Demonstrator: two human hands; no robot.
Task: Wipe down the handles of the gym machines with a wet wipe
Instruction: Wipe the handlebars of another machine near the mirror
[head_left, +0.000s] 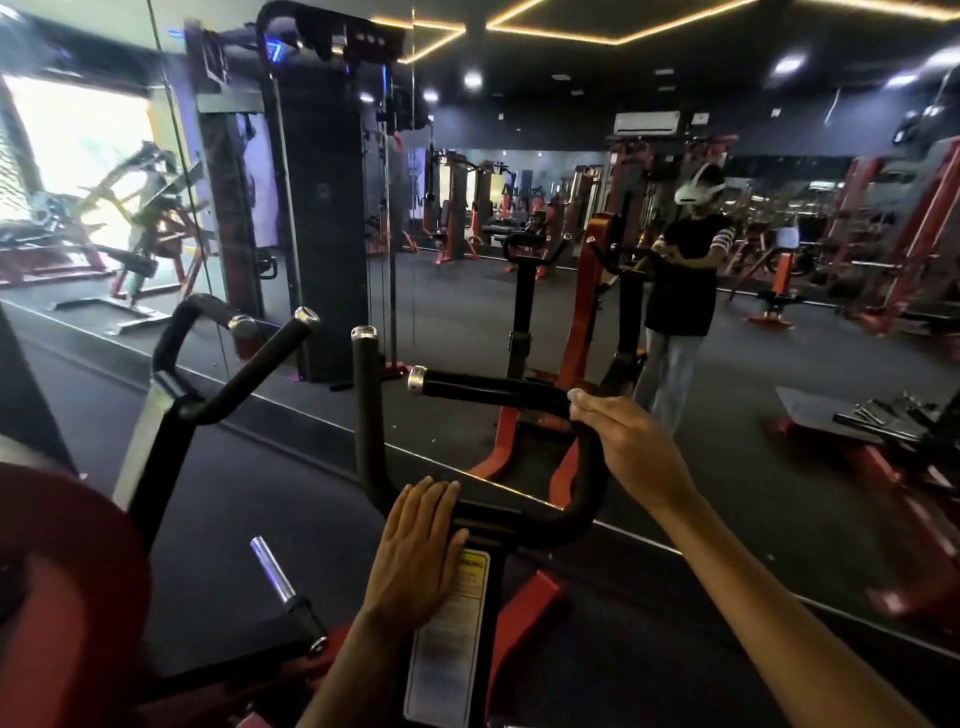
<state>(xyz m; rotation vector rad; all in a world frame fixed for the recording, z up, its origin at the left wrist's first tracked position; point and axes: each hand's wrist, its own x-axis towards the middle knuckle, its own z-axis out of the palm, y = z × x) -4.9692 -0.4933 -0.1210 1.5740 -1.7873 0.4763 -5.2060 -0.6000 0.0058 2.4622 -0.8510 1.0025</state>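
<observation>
Mirrors line the gym wall (519, 291) ahead of me, doubling the rows of red and black machines and showing a standing person (685, 270) wearing a white headset. Dark rubber flooring (270, 499) runs up to the mirror's base, and yellow light strips cross the black ceiling (571, 31).

Close in front stands the machine I am working on, with a black U-shaped handle bar (587, 493) on a central post. Its left arm rises straight up to a silver end cap (363, 332); its right arm curves up and bends back leftward into a horizontal grip (493, 391) ending in another silver cap.

My left hand (421, 545) lies flat with fingers straight and together, palm down on the middle of the bar just above the white warning label (452, 639). My right hand (623, 441) reaches to the horizontal grip, fingers closed over its right end where the bar bends. I cannot make out a wipe under either hand.

Further left, a second black handle (249, 374) angles upward, a chrome peg (272, 571) sticks out below it, and a red pad (62, 597) fills the lower corner
</observation>
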